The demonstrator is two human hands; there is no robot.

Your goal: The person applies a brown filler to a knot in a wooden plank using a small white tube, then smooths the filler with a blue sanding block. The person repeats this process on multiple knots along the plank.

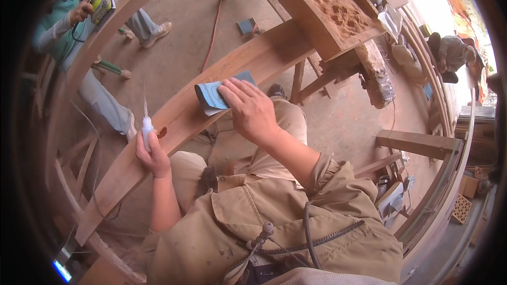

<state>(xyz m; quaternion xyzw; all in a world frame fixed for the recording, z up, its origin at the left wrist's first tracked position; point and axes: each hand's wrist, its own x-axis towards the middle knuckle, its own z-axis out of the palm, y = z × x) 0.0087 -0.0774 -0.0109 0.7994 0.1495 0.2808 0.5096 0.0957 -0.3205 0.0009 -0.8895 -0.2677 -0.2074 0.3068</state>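
A long curved wooden beam (pixel 179 121) crosses a dusty concrete floor (pixel 179 21) in an open workshop. The right hand (pixel 252 110) presses flat, fingers spread, on a folded sheet of blue sandpaper (pixel 208 96) lying on the beam. The left hand (pixel 153 153) is clamped around a small white glue bottle (pixel 146 129) at the beam's near edge. A carved wooden panel (pixel 332 8) stands beyond.

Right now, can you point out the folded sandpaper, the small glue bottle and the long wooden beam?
folded sandpaper (pixel 211 96), head view, on its exposed blue fold.
small glue bottle (pixel 147 129), head view, on its white body above the left hand.
long wooden beam (pixel 264 55), head view, on its bare top face.
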